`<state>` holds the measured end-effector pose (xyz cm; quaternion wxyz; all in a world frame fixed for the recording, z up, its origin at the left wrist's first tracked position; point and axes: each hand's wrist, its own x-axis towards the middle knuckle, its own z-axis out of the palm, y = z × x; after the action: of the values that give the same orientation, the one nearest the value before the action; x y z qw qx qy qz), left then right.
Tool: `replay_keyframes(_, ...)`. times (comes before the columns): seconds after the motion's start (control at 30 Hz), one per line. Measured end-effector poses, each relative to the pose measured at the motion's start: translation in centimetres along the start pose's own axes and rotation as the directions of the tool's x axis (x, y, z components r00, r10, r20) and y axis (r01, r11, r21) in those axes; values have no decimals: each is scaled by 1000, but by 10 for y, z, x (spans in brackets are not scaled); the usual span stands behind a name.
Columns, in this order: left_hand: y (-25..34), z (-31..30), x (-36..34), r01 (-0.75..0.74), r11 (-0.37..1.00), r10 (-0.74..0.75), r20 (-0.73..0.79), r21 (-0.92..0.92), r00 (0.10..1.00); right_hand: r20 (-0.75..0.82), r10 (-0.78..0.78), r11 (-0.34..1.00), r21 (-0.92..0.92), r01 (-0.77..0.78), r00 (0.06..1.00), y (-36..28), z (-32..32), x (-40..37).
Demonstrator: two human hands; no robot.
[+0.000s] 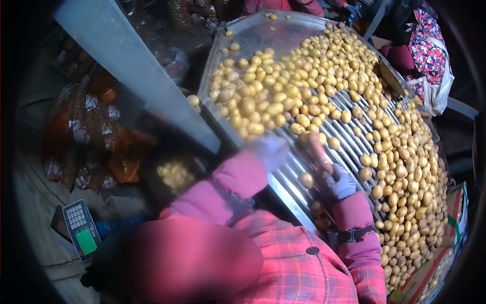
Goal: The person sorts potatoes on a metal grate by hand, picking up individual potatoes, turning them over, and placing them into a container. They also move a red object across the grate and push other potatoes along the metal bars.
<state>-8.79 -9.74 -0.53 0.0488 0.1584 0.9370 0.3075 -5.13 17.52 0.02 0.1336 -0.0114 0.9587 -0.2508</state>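
Yellow potatoes (258,96) are piled thickly over a metal table with a slatted roller surface (349,137). My left hand (271,151), in a pale glove, is at the near edge of the table beside the potatoes; motion blur hides its fingers and anything in them. Over the rollers, my right hand (341,182), in a pale lilac glove, is closed around one end of an elongated pinkish-brown object (319,154) that I cannot identify. Its far end reaches the potatoes. A loose potato (307,180) lies just left of my right hand.
A grey metal beam (147,76) slants across the upper left. Filled net bags (81,126) stand at left, above a scale with a green display (85,235). Another person's patterned sleeve (428,48) is at upper right. Cardboard boxes (428,271) sit lower right.
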Motion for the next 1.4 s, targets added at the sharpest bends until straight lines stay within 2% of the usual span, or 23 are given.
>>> replay_keyframes(0.07,-16,-24,23,180,979,-201,-280,-97,939,-237,95,958,284,-24,967,0,-19,12)
replay_keyframes(0.13,-67,-34,59,266,964,-223,-533,5,816,-551,39,998,-13,-56,833,28,-28,34)
replay_keyframes(0.2,-96,-39,81,489,867,-269,-737,96,621,-560,-69,970,-232,-77,826,74,-17,59)
replay_keyframes(0.33,-127,-56,93,684,727,-550,-642,-54,534,-571,-252,849,-518,-105,781,76,5,70)
replay_keyframes(0.4,-146,-58,89,550,833,-506,-320,62,801,-515,-133,881,-453,-137,847,72,4,70)
replay_keyframes(0.47,-139,-53,96,652,753,-607,-288,90,741,-558,-190,877,-466,-115,808,72,5,69)
replay_keyframes(0.53,-141,-46,99,726,676,-585,-510,123,631,-556,-210,869,-484,-107,804,76,7,68)
replay_keyframes(0.63,-132,-47,99,454,891,-387,-530,-6,755,-548,-191,888,-450,-95,814,70,1,69)
replay_keyframes(0.7,-128,-23,104,118,969,42,-619,216,784,-520,-117,891,-432,-142,846,73,5,67)
replay_keyframes(0.73,-89,-31,99,103,776,169,-362,622,917,-555,-174,889,-444,-112,813,77,9,69)
replay_keyframes(0.77,-69,-22,93,93,874,172,-482,478,859,-554,-182,883,-456,-113,812,79,11,69)
replay_keyframes(0.83,-34,-33,72,118,819,272,-560,562,782,-552,-204,873,-476,-104,809,75,11,70)
replay_keyframes(0.97,-9,-80,46,157,906,194,-716,392,670,-511,-137,891,-438,-120,848,67,6,64)
replay_keyframes(1.03,3,-62,20,-126,990,140,-690,71,710,-522,-134,898,-424,-119,842,70,8,65)
replay_keyframes(1.07,15,-53,-1,-158,977,55,-551,-141,833,-515,-150,897,-431,-103,844,65,7,67)
replay_keyframes(1.1,12,-49,-19,-450,824,564,-426,345,707,-516,-126,900,-418,-120,847,62,7,67)
replay_keyframes(1.13,13,-23,-44,-431,881,471,-445,195,762,-519,-92,901,-406,-150,850,61,6,64)
replay_keyframes(1.17,12,-21,-74,-477,838,542,-301,266,785,-512,-107,889,-433,-149,852,66,7,65)
replay_keyframes(1.23,-5,4,-124,-193,963,140,-261,-188,955,-518,-121,865,-473,-165,847,74,11,69)
replay_keyframes(1.27,-20,15,-153,106,834,-205,-125,-542,971,-519,-141,847,-504,-169,843,75,10,68)
replay_keyframes(1.3,-42,18,-173,239,874,-349,-205,-424,914,-527,-139,865,-477,-156,839,70,9,67)
replay_keyframes(1.33,-52,5,-183,361,459,-629,-10,-811,777,-537,-165,862,-486,-144,827,74,11,68)
replay_keyframes(1.4,-98,-23,-188,84,440,-653,-254,-894,714,-553,-212,849,-512,-129,806,80,14,70)
